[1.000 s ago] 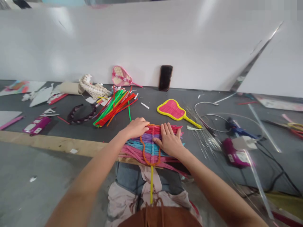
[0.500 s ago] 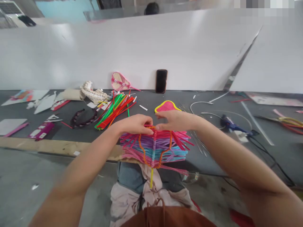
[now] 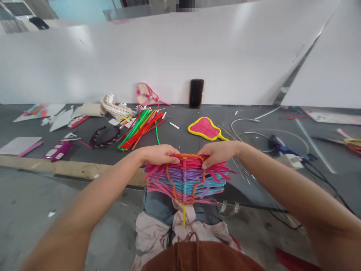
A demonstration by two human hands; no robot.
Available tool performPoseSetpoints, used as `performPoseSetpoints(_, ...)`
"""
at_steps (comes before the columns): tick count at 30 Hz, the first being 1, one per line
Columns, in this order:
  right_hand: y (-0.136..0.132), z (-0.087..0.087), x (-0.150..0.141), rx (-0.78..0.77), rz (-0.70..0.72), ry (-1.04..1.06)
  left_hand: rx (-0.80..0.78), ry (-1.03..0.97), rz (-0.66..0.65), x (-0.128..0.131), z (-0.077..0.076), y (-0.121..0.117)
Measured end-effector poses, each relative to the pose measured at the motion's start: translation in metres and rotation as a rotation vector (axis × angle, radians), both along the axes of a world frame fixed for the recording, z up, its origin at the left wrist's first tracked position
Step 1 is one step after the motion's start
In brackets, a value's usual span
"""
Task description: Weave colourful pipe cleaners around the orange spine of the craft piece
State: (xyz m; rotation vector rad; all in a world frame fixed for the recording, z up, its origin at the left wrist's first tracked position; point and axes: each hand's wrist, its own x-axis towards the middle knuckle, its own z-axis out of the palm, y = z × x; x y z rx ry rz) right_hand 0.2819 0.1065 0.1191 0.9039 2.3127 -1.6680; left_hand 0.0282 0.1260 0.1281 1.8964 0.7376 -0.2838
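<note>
A fan-shaped piece of pipe cleaners [image 3: 176,175] lies at the table's front edge, its rows red, purple, blue and pink. An orange pipe cleaner outline [image 3: 170,178] runs over the rows, and a yellow stem [image 3: 184,216] sticks out toward me. My left hand [image 3: 162,154] pinches the upper left of the piece, thumb on top of the red row. At the upper right, my right hand [image 3: 218,153] grips the orange outline and red row between thumb and fingers. Loose strand ends stick out past the outline on both sides.
Behind lie a finished pink fan with yellow rim [image 3: 205,128], a bundle of loose pipe cleaners [image 3: 141,128] and a leaning phone [image 3: 196,93]. A braided headband [image 3: 105,137] and purple box [image 3: 58,150] are left. Right are wires [image 3: 245,122], a glue gun [image 3: 278,145] and scissors [image 3: 335,141].
My right hand lifted off the flat-pressed rows, passed near the top middle, and now grips the upper right edge. My left hand stays at the upper left, its thumb now over the red row.
</note>
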Motion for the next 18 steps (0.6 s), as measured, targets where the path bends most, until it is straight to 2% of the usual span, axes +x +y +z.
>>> performPoseSetpoints(3, 0.000, -0.006, 0.003, -0.058, 0.015, 0.049, -0.054, -0.016, 0.007, -0.002, -0.008, 0.005)
performPoseSetpoints(7, 0.001, -0.010, 0.006, 0.054, 0.011, 0.038, -0.079, -0.022, 0.036, -0.003, -0.016, 0.010)
performPoseSetpoints(9, 0.003, -0.012, 0.007, 0.031, -0.003, 0.057, -0.092, -0.008, 0.063, -0.003, -0.017, 0.011)
performPoseSetpoints(12, 0.005, -0.015, 0.008, -0.014, -0.100, 0.038, -0.097, 0.018, 0.094, -0.001, -0.018, 0.013)
performPoseSetpoints(15, 0.006, -0.016, 0.008, 0.036, -0.137, -0.038, -0.077, 0.026, 0.072, -0.001, -0.019, 0.015)
performPoseSetpoints(18, 0.007, -0.015, 0.012, 0.072, -0.138, -0.025, -0.039, 0.042, 0.035, -0.001, -0.018, 0.017)
